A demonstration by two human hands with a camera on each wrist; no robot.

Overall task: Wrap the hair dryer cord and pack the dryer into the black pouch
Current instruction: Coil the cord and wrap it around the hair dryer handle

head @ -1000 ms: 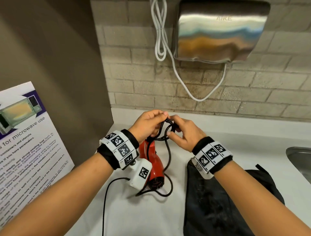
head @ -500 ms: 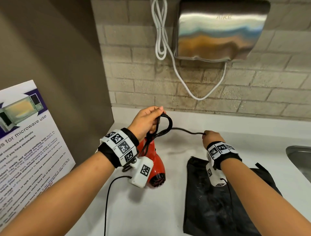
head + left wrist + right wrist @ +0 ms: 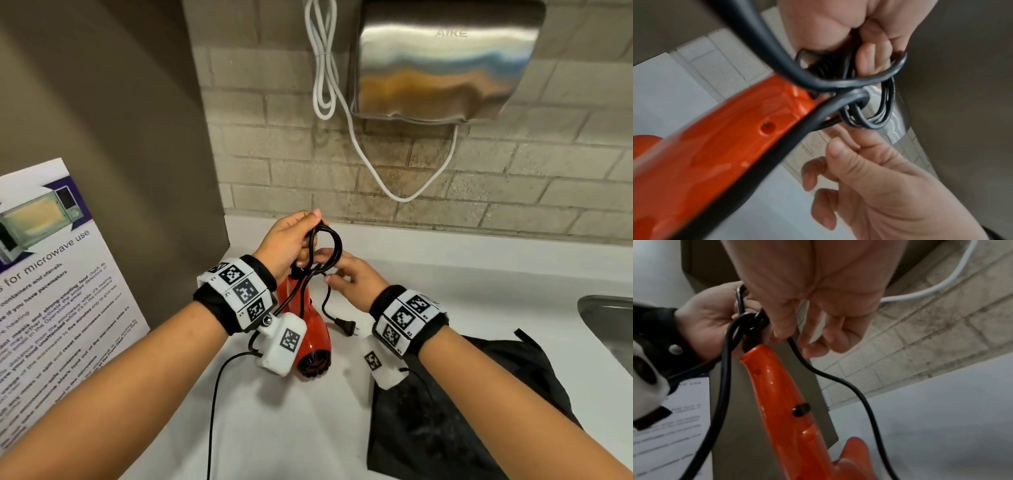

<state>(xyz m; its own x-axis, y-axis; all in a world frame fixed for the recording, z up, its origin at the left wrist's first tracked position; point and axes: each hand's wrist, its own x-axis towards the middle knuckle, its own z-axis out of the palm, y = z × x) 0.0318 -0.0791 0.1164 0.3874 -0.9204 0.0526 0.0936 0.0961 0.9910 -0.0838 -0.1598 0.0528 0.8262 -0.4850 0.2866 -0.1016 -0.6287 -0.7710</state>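
Cord coiled at dryer handle
Left hand grips cord loops above hair dryer; right hand pinches the cord.

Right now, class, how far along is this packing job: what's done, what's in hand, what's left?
Done: several loops of cord are gathered above the red hair dryer in the left hand. In hand: the right hand feeds the tail, the plug dangling loose. Left: finish wrapping; the black pouch lies flat on the counter.

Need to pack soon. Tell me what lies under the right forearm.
The black pouch lies flat on the white counter, under the right wrist and forearm. The arm covers part of it. Its opening and any contents cannot be seen.
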